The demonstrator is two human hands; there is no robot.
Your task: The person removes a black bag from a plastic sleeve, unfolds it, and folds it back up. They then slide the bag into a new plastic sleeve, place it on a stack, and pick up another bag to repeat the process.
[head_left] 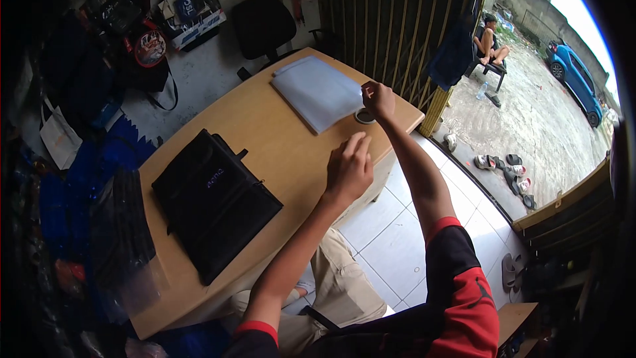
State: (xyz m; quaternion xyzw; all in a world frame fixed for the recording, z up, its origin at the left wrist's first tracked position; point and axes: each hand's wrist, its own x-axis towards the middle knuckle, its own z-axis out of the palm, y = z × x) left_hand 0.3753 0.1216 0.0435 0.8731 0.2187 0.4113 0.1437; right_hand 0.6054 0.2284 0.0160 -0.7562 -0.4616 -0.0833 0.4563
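Observation:
Over the table's front edge, my left hand [349,167] is raised with its fingers bent and partly spread, holding nothing visible. My right hand [379,101] is at the far right end of the wooden table [278,126], its fingers curled together; what they hold, if anything, is too small to tell. Just below it sits a small round dark-rimmed object [364,117], close to the corner of a stack of white sheets [321,89]. A black case [215,202] lies on the left part of the table, apart from both hands.
Behind the table stands a black chair [263,25]. Bags and packed goods crowd the left side. A folding metal gate [397,20] stands at the back. Outside, a person [489,43] sits on a chair, near shoes [513,172] and a blue car [575,79].

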